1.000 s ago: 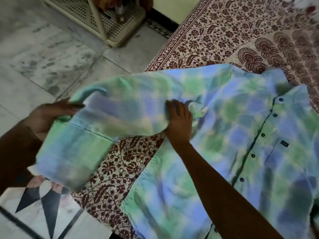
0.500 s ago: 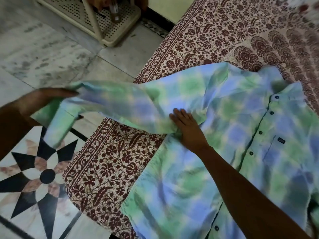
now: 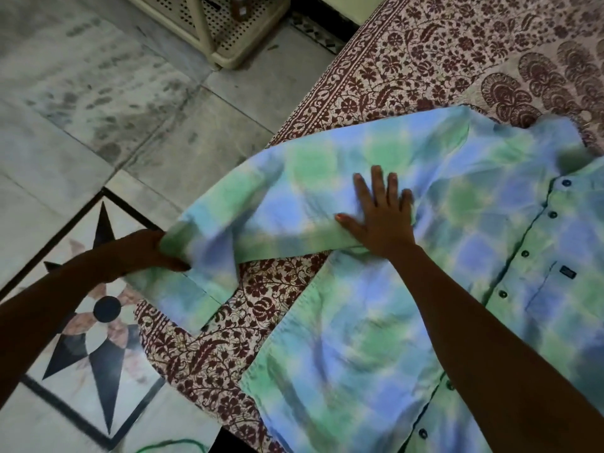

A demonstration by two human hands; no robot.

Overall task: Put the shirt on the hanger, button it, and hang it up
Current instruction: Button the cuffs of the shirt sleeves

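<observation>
While shirt lies collar far-right, sleeve stretched leftward | left grip clutches sleeve end | right grip flat on sleeve

Looking down at the bed, wearing a maroon floral sheet and carrying the green-and-blue shirt spread flat, buttons facing up, one sleeve stretching out to the bed's edge beside the tiled floor.
</observation>
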